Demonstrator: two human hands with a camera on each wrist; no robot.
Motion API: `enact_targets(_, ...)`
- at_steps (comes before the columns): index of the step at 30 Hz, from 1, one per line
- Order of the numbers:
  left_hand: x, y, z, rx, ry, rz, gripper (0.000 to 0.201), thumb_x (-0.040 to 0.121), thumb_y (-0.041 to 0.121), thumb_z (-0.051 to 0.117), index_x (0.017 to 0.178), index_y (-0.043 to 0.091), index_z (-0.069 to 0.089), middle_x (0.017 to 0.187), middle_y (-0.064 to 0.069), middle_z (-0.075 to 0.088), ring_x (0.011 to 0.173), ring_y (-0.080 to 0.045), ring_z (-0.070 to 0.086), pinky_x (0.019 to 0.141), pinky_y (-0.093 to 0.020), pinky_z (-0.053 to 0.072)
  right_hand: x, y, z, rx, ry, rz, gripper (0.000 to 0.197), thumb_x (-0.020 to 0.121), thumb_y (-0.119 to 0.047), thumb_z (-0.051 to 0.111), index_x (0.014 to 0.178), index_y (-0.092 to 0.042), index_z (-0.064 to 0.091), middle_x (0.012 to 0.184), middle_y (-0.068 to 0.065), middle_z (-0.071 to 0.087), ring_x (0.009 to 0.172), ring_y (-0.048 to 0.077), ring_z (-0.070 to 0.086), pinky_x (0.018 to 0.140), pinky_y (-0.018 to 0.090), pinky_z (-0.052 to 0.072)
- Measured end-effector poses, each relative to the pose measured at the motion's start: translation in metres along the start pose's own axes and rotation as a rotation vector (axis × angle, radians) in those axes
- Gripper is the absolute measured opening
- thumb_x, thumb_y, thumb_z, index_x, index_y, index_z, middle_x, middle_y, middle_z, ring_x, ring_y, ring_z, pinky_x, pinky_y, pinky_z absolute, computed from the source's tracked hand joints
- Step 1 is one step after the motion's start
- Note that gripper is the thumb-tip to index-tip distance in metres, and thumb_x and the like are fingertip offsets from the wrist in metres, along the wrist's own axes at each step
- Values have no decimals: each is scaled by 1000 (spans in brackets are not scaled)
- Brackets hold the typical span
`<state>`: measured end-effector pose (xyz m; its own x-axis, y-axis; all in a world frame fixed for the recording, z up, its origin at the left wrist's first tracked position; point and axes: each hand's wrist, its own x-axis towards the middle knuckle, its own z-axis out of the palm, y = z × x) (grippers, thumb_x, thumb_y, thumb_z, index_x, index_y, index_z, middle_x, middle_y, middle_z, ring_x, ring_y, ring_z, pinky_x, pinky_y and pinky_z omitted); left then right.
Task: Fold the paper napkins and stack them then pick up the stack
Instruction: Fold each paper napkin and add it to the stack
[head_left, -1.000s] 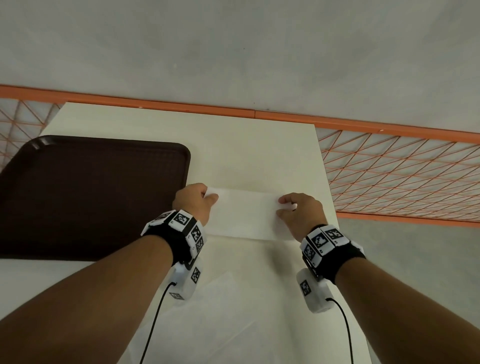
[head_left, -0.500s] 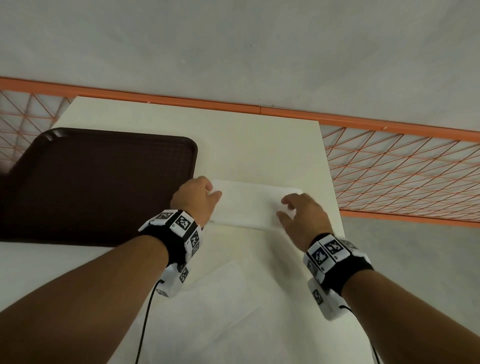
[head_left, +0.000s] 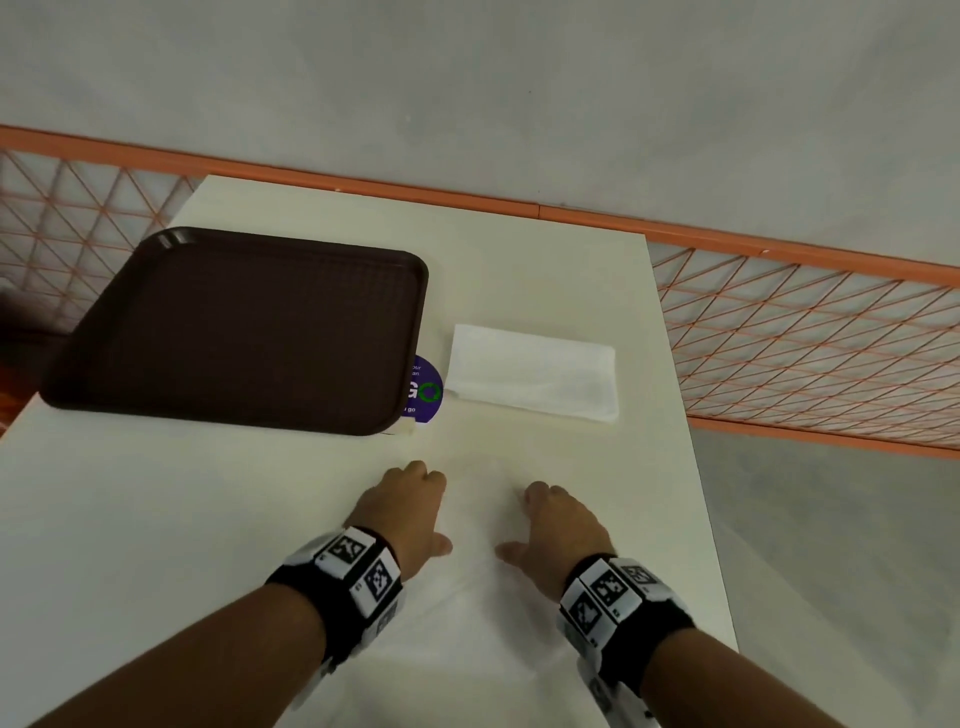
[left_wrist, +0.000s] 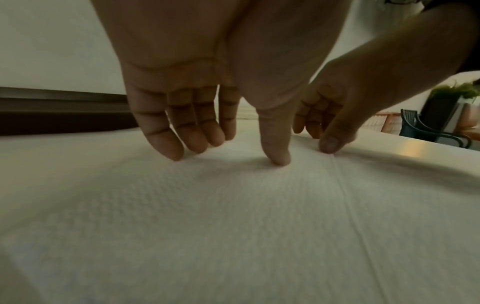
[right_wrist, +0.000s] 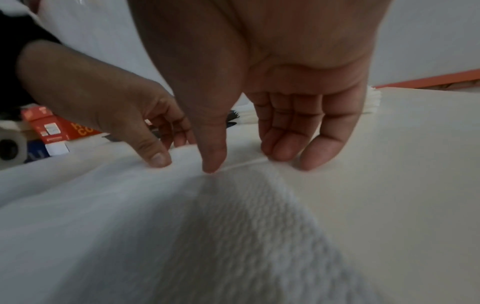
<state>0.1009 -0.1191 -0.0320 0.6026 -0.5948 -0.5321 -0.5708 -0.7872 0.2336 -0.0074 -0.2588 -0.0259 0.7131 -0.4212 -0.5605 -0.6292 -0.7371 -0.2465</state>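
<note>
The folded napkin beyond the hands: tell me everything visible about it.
The folded napkin is a white rectangle of soft, finely textured paper, lying flat on the cream table, long side across the view. Layered edges show at its end in the right wrist view. It sits just right of the brown tray, beside a purple sticker. Neither hand touches it.

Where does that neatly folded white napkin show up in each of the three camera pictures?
Head: folded napkin lies flat at centre, right of the brown tray.
Left wrist: mostly hidden behind the left hand; I cannot pick it out.
Right wrist: its layered edge peeks out behind the right hand.
Shared landmark: the unfolded napkin under both hands.
</note>
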Motion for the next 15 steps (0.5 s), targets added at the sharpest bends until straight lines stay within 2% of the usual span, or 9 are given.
enact_targets(3,-1,2,4,-35,5,-65,48,82,43,68,120,20,49,123,1,52,114,-21,51,97,-35,42,-4,-4,6,84,-7,85,48,82,-43,68,115,-18,44,113,2,58,101,24,59,80,33,48)
enact_targets(5,0,3,2,-62,-31,-119,42,80,42,70,112,20,54,118,1,57,110,-23,55,96,-35,41,-3,-4,8,187,-26,137,50,79,-39,72,116,-18,45,111,2,60,100,25,60,81,34,50)
enact_targets(7,2,5,1,-48,-44,-108,32,81,37,70,104,18,59,115,-1,60,108,-24,57,92,-35,43,0,-3,8,261,-40,148,47,77,-33,75,114,-18,51,110,2,61,99,24,60,83,33,50)
enact_targets(8,1,6,0,-51,-38,-85,27,82,32,69,101,15,60,113,-2,61,106,-25,58,89,-34,45,1,-1,7,270,-45,137,41,77,-31,76,110,-18,55,107,1,62,97,22,60,80,30,49)
enact_targets(10,-1,5,-3,-123,-27,-48,21,82,25,68,99,13,61,111,-5,62,102,-26,60,85,-33,49,1,3,5,263,-45,102,19,80,-26,73,88,-18,58,92,0,61,85,20,58,70,26,45)
enact_targets(12,-3,0,-8,-223,-32,-20,18,81,22,68,96,15,61,105,-5,63,96,-26,62,83,-32,52,0,8,5,271,-35,79,26,82,-23,70,68,-19,49,75,-2,55,71,17,52,59,23,40)
enact_targets(15,-5,-8,-21,-235,32,23,16,83,24,64,98,17,62,103,-4,64,94,-26,61,84,-35,52,-3,12,7,292,-2,57,36,84,-21,67,61,-19,39,64,-5,46,58,12,42,50,21,32)
